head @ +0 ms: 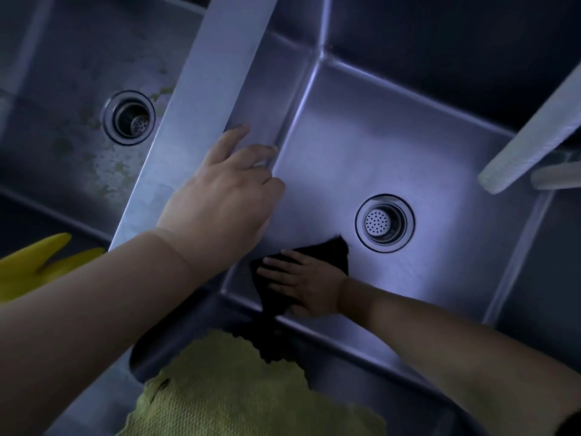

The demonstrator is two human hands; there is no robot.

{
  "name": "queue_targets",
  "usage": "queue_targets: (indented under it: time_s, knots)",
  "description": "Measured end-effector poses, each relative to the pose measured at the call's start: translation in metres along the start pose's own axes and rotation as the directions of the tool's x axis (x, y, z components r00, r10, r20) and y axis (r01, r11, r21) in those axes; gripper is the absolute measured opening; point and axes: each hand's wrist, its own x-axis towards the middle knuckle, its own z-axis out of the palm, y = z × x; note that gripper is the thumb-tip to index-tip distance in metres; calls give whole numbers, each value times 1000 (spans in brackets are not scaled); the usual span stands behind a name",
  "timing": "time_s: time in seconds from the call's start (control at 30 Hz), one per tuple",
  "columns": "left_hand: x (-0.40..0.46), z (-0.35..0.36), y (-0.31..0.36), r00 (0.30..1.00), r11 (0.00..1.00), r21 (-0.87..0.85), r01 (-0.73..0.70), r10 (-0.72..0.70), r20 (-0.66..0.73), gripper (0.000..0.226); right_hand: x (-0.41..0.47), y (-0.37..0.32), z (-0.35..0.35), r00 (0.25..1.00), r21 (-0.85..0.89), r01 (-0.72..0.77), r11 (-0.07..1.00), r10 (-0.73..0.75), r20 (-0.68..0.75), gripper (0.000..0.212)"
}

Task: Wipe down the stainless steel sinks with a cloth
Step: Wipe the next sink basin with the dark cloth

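Note:
Two stainless steel sinks lie below me. The right sink (393, 146) is shiny, with a round drain (384, 223) in its floor. My right hand (306, 286) presses flat on a dark cloth (338, 251) at the sink's near left corner, left of the drain. My left hand (221, 196) rests with spread fingers on the steel divider (207, 89) between the basins, fingertips over its edge. The left sink (72, 99) is stained and has its own drain (129, 117).
A yellow-green knitted cloth (239, 391) lies over the near rim. A yellow rubber glove (34, 265) sits at the left edge. A pale faucet spout (531, 136) reaches in from the right above the right sink.

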Motion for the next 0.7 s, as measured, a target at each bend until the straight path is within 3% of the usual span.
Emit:
queue_targets:
  time_s: [0.23, 0.37, 0.47, 0.7]
  knots:
    - [2, 0, 0, 1000, 1000, -13, -12, 12, 9, 6, 31, 78, -23, 960, 44, -264, 963, 267, -88, 67]
    - [2, 1, -1, 1000, 1000, -16, -23, 23, -18, 8, 39, 127, -41, 913, -30, -408, 913, 407, -30, 71]
    - [1, 0, -2, 999, 999, 4, -35, 34, 3, 8, 42, 164, -57, 817, -128, -576, 808, 575, -46, 72]
    - [2, 1, -2, 998, 998, -13, -55, 55, 39, 11, 37, 227, -77, 572, -42, -820, 571, 814, -101, 73]
